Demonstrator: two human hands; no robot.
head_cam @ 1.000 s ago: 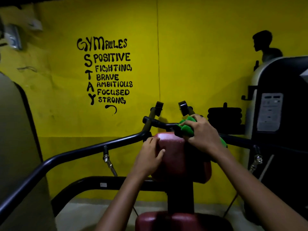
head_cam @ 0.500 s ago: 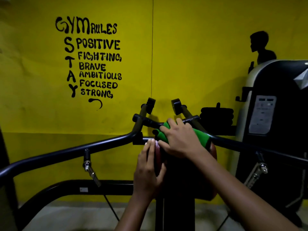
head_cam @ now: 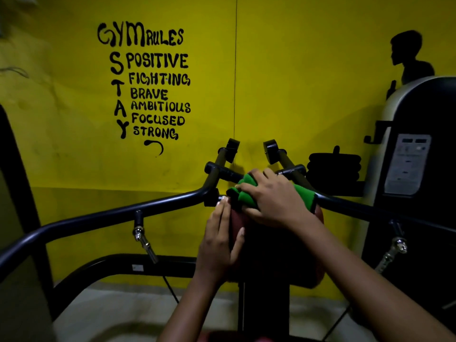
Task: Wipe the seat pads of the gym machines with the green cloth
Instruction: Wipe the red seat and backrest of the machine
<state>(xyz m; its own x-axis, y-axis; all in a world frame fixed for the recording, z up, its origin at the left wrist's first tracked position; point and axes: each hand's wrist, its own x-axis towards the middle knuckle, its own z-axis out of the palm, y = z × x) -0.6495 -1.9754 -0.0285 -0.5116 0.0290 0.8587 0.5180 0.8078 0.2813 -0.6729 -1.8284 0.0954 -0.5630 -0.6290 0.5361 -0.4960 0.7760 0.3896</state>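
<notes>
Head view: I note the right hand (head_cam: 274, 198) pressing the green cloth (head_cam: 248, 191) onto the top edge of the maroon back pad (head_cam: 237, 225), fingers curled over the bunched fabric. Left hand (head_cam: 219, 245) lies flat with straight fingers against the pad's left side, steadying it. Cloth looks soft, light, easily bunched; best held wadded under the palm. Pad likely firm, slick vinyl. No containers in view.

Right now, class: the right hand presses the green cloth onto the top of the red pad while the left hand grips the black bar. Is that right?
One slip: in the head view the left hand lies flat against the red pad's side, not on the black bar. The right hand does press the green cloth on top.
</notes>
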